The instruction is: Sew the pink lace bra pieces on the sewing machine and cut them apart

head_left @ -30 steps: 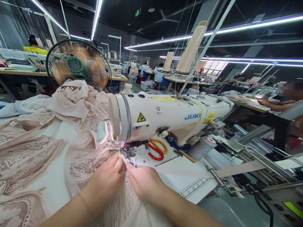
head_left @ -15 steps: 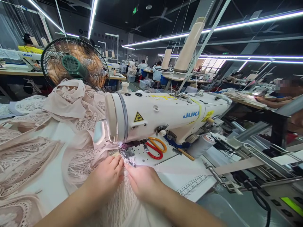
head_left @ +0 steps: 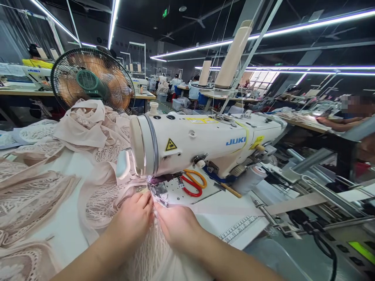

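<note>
Sewing machine (head_left: 187, 144) stands with pale lace fabric (head_left: 152, 246) running from under its needle end towards the wearer, and the left hand (head_left: 134, 218) and right hand (head_left: 178, 224), nearly together, are each pinched onto it, probably to keep it flat and steady; red-and-orange-handled scissors (head_left: 191, 194) lie beneath the machine's arm, presumably for quick reach. Blue lettering (head_left: 236, 141) reads JUKI, the yellow label (head_left: 202, 120) is too small to read, and a warning triangle (head_left: 170, 144) sits nearer the needle end.
</note>
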The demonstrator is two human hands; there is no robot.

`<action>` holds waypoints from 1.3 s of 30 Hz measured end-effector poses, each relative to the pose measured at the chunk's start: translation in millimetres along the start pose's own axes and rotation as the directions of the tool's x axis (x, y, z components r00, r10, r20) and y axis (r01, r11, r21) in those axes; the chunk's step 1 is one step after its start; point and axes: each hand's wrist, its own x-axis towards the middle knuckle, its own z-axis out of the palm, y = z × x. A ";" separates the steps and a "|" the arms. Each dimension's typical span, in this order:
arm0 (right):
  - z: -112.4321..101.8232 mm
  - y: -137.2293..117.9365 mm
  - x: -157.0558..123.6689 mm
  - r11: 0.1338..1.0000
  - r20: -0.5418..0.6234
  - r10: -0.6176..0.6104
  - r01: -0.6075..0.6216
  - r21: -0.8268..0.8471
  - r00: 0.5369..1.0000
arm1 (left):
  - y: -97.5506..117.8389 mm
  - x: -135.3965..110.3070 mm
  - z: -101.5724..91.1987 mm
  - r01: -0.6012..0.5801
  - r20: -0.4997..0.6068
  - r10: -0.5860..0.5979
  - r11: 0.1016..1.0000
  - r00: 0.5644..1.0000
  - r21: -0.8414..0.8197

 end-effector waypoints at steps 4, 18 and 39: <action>0.5 -0.6 -0.4 1.000 0.008 0.002 -0.002 -0.005 1.000 | 0.8 1.9 -2.9 0.055 0.042 -0.053 0.997 0.998 -0.047; -11.1 -4.7 1.2 0.999 0.068 0.045 -0.044 -0.008 0.997 | 1.2 -3.7 6.4 0.003 0.048 -0.003 1.000 0.999 0.005; -8.7 -6.3 11.5 0.997 0.053 0.051 -0.048 -0.052 0.997 | 0.3 8.3 -4.4 -0.027 0.047 0.025 0.998 0.999 0.051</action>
